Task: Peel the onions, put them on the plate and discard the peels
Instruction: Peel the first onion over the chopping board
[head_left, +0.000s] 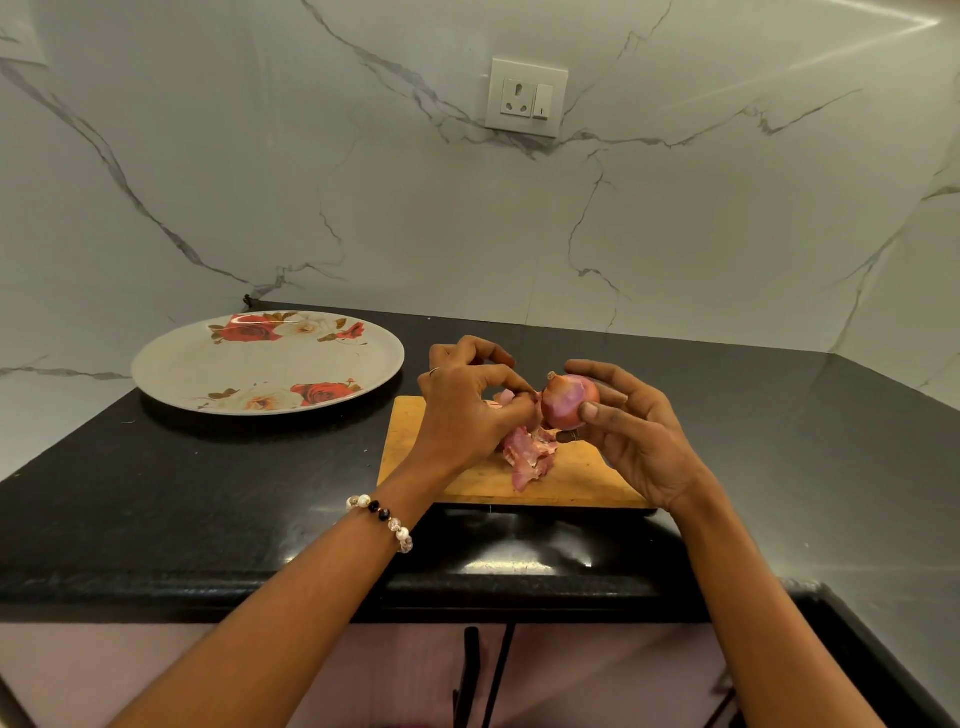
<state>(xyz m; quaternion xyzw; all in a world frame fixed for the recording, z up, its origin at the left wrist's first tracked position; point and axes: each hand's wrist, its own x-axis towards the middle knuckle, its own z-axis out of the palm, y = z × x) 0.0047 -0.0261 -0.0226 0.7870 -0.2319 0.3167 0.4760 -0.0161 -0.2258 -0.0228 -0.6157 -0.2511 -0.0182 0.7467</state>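
Pinching onion (570, 401) skin, left hand (467, 410); right hand (631, 434) gripping.

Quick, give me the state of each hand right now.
Left hand: fingers pinch a strip of peel coming off the onion.
Right hand: fingers curled round the onion, holding it above the cutting board.

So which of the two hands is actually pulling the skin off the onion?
The left hand, the one with the beaded bracelet. Its fingertips pinch a strip of peel at the onion's side, while the right hand only holds the onion.
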